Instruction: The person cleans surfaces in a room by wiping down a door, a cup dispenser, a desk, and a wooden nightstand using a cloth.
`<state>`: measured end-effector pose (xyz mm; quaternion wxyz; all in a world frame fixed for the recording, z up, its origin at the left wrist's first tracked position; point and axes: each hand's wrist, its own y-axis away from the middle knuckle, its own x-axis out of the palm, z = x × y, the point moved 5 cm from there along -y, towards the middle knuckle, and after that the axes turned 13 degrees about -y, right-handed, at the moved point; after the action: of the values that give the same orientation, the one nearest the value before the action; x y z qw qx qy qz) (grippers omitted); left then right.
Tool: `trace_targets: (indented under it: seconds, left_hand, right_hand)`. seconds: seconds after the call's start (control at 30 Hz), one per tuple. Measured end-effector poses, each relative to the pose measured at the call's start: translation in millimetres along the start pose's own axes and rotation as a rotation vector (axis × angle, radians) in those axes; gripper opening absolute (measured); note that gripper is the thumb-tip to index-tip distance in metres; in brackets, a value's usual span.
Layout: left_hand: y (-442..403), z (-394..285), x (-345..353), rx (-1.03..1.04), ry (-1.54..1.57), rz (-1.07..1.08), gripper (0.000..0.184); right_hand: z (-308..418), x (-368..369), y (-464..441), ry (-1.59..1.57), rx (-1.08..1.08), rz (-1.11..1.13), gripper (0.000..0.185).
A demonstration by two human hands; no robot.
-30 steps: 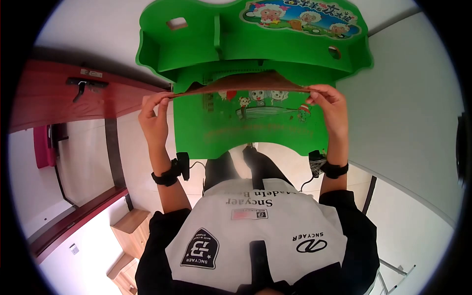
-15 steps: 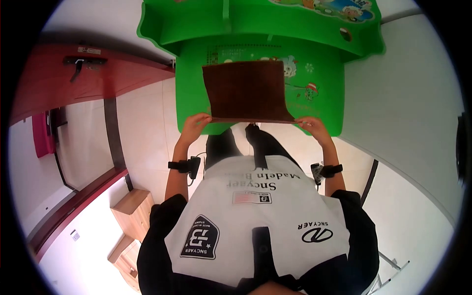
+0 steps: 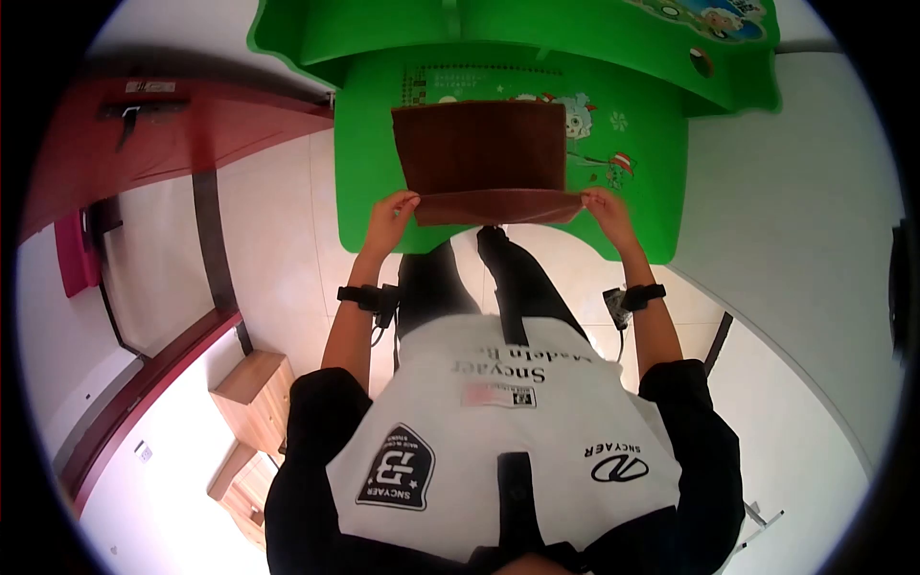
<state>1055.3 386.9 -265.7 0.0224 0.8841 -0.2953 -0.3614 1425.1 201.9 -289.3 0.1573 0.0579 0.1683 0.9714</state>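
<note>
Brown sheet [image 3: 482,144] is pinched at its near end by the left hand [image 3: 389,218] and right hand [image 3: 608,212], over the green desk [image 3: 368,144].

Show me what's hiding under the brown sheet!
The green desk is under the brown sheet. A printed cartoon face peeks out past the sheet's right edge. The part of the desktop that the sheet covers can't be seen.

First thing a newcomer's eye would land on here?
Probably the bright green desk, top centre. Next, the dark brown sheet over its top, held at its near side between the left hand and right hand. Then the red door, upper left.
</note>
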Motion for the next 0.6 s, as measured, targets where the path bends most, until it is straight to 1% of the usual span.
trace_targets:
  seconds: [0.03,0.1,0.13,0.2,0.23,0.3,0.37,0.4,0.43,0.5,0.53,0.6]
  left_hand:
    - [-14,2,3,0.001,0.002,0.001,0.02]
    - [-47,6,3,-0.009,0.019,-0.084,0.019]
    - [-63,9,5,-0.009,0.024,-0.077,0.019]
    - [-94,6,1,0.099,-0.05,-0.181,0.017]
    - [-110,9,1,0.099,-0.042,-0.179,0.017]
    - [-131,17,0,0.134,-0.068,-0.269,0.017]
    - [-148,28,3,0.112,-0.046,-0.249,0.018]
    - [-155,33,6,0.1,-0.029,-0.237,0.018]
    - [-160,33,6,0.097,-0.027,-0.229,0.018]
    - [-161,35,2,0.029,-0.095,-0.313,0.021]
    - [-164,39,5,0.021,-0.093,-0.298,0.021]
    - [-168,45,6,0.068,-0.077,-0.314,0.022]
  right_hand:
    - [-2,-1,-17,0.002,0.001,-0.002,0.017]
    - [-4,-4,-53,0.062,-0.048,-0.066,0.017]
    - [-9,-5,-70,0.065,-0.043,-0.072,0.017]
    - [-8,-10,-103,0.048,-0.16,-0.095,0.017]
    - [-7,-11,-120,0.056,-0.158,-0.097,0.017]
    - [-9,-13,-144,0.02,-0.254,-0.055,0.018]
    - [-15,-24,-165,0.087,-0.23,-0.083,0.018]
    - [-18,-28,-173,0.151,-0.219,-0.109,0.019]
    - [-12,-26,-176,0.151,-0.211,-0.113,0.019]
    - [1,-21,-177,0.292,-0.175,-0.134,0.02]
    - [3,-19,-179,0.293,-0.158,-0.138,0.02]
    - [6,-16,-180,0.283,-0.244,-0.164,0.021]
